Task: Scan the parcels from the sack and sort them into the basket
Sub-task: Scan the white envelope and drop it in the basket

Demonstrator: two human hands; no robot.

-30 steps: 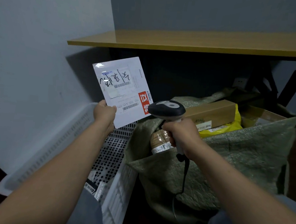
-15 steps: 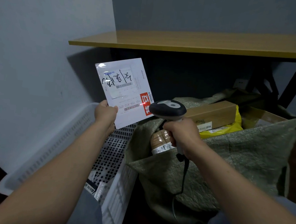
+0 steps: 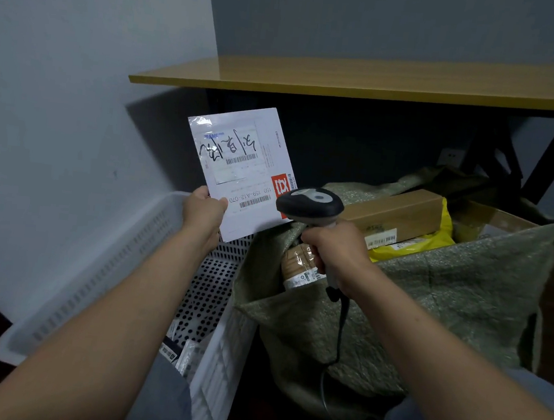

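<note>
Walls (image 3: 80, 55) in grey meet behind a wooden tabletop (image 3: 349, 81) above both hands. The left hand (image 3: 202, 211) pinches a white envelope (image 3: 238, 172) over the white basket (image 3: 219, 373); the right hand (image 3: 335, 252) grips a scanner (image 3: 309, 206) just beside it, above the green sack (image 3: 447, 294) holding parcels (image 3: 400, 215). Basket contents are mostly hidden under the left arm.

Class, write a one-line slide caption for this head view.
Left hand holds a white envelope before the scanner gripped by the right hand, beside the sack.
</note>
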